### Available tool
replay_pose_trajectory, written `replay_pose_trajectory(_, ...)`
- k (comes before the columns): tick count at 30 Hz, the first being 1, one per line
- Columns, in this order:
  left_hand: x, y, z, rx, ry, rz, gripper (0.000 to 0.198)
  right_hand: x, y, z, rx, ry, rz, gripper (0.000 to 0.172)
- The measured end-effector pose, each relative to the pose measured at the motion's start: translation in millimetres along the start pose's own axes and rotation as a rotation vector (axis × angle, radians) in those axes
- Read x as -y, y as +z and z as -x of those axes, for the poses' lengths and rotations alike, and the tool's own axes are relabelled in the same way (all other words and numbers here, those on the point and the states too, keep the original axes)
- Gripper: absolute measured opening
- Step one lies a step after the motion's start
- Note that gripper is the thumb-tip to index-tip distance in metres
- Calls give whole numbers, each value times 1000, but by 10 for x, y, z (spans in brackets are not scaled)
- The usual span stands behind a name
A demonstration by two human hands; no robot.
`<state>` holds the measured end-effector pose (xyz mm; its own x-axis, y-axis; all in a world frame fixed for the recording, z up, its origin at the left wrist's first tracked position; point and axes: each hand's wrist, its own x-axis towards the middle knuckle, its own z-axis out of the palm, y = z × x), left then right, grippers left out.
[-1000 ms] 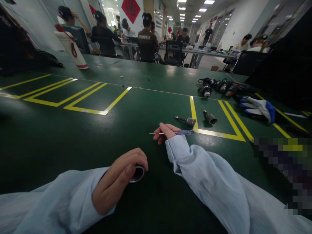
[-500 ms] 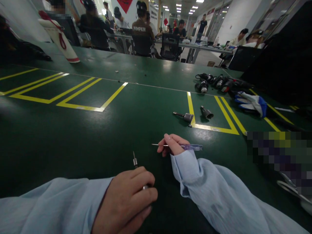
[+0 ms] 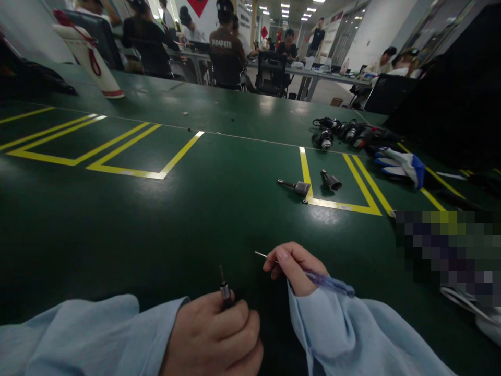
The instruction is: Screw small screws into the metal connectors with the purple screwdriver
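Note:
Low in the head view, my left hand (image 3: 219,334) is closed round a dark tool with a metal collar (image 3: 225,292) and a thin bit pointing up and away; the rest of that tool is hidden in the fist. To its right my right hand (image 3: 295,266) pinches a screwdriver (image 3: 331,283) with a clear purple handle, its thin shaft tip pointing left. The two hands are apart, above the dark green table (image 3: 164,224). Beyond them lie two grey metal cup-shaped bits, one touching the yellow tape (image 3: 302,189) and one inside the taped outline (image 3: 332,180).
Black tools (image 3: 324,138) and a blue-and-white glove (image 3: 403,166) lie at the back right. A white cylindrical object with red trim (image 3: 92,65) stands at the back left. Several people sit at tables beyond.
My right hand has moved right and nearer, and its screwdriver has tilted, handle end lower. My left hand has shifted slightly right and down, with more of the tool's collar showing.

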<state>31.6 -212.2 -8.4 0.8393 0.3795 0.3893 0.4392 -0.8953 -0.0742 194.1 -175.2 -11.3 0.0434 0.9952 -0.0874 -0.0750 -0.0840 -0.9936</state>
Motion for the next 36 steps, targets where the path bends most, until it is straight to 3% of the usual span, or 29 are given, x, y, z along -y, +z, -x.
replay_pose_trajectory(4,130,-105,-46,30,-94,272,15,8,-70,151,-64,-17,34,19)
replay_pose_trajectory(9,234,-229,-105,-59,-409,571,33,-22,-213,301,88,-44,27,12)
replay_pose_trajectory(14,247,-150,-100,-90,-559,602,37,-85,-295,382,340,-218,102,17)
replay_pose_trajectory(16,258,-117,-96,-92,-547,593,37,-87,-294,355,500,-379,149,24)
replay_pose_trajectory(19,281,-95,-98,-104,-507,559,36,-43,-264,284,845,-574,269,34)
replay_pose_trajectory(21,296,-94,-106,-110,-497,531,35,-10,-235,261,950,-653,392,37)
replay_pose_trajectory(26,321,-103,-128,-86,-556,468,31,-64,-215,307,865,-672,527,24)
replay_pose_trajectory(30,333,-93,-128,-109,-595,413,31,-115,-242,341,669,-681,455,13)
replay_pose_trajectory(34,340,-85,-126,-94,-621,422,30,-34,-242,379,451,-440,488,16)
replay_pose_trajectory(36,343,-84,-128,-78,-624,461,31,5,-242,397,405,-403,466,15)
